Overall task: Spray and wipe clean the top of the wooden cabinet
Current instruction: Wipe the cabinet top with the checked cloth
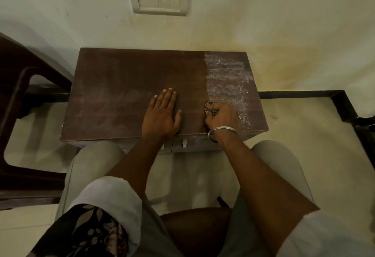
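Nearest us, the left hand lies flat on the cabinet top, fingers straight and together, pressing down near the front edge. Just to its right, the right hand has its fingers curled tight round a small dark speckled wad. We take the wad for the wiping cloth, though it is too bunched to be sure.

The wad sits at the near edge of a white film covering the right end of the top, so we judge the spraying is done and the wiping is in hand. The next move calls for firm strokes through that film towards the back.

The top's long axis runs left to right. Its front, with a small handle, faces us, and its back edge meets the wall.
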